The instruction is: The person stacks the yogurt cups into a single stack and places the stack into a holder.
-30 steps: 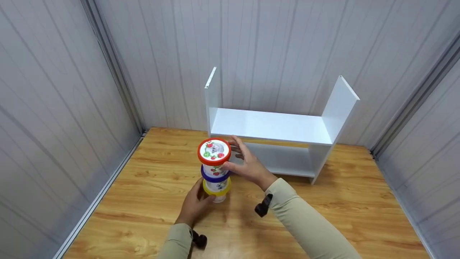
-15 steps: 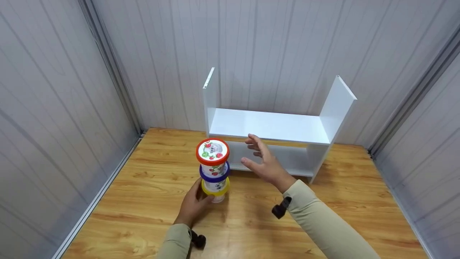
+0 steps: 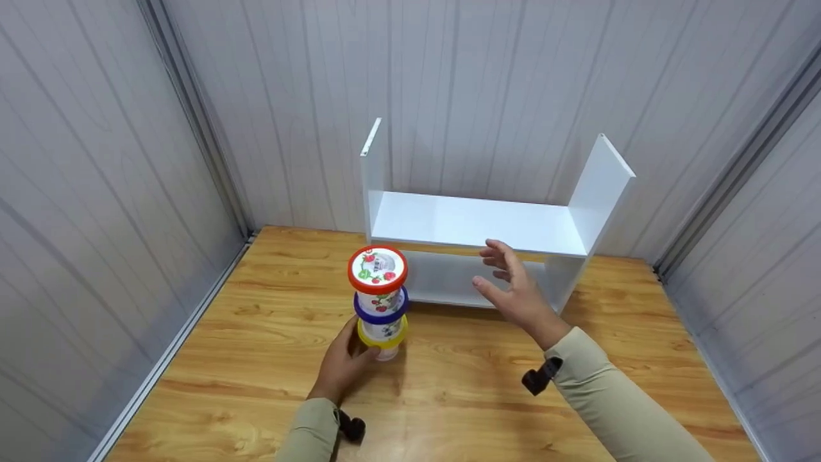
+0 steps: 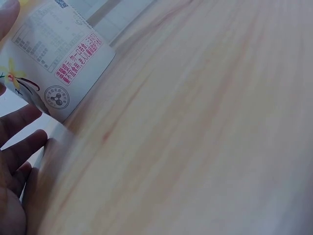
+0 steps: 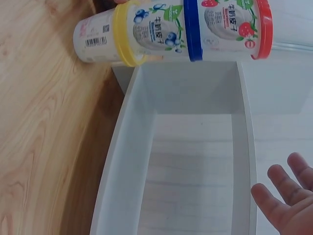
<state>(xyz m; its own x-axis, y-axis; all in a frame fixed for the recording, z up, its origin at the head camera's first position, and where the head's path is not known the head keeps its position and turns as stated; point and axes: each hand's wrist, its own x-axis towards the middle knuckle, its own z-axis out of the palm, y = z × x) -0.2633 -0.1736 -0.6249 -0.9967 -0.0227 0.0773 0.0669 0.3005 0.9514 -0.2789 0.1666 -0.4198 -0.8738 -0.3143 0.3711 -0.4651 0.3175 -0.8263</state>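
Observation:
Three white tubs stand in a stack on the wooden table in the head view. The bottom tub (image 4: 58,63) has a yellow lid and printed text, the middle tub (image 5: 156,29) a blue lid with blueberries, the top tub (image 3: 378,269) a red lid with strawberries. My left hand (image 3: 343,366) holds the bottom one low on the stack's left side, thumb in front. In the left wrist view, the lower fingers (image 4: 22,144) stretch out beside its base. My right hand (image 3: 516,292) is apart from the stack on the right, in front of the shelf, fingers spread and holding nothing.
A white two-tier shelf unit (image 3: 478,221) with tall side panels stands behind the tubs, close to the back wall (image 3: 423,96). Its left end is right behind the stack. Wall panels also bound the wooden table (image 3: 282,289) at left and right.
My right hand has let go of the red-lidded top tub and moved away to the right. The left hand and the stack stay in place.

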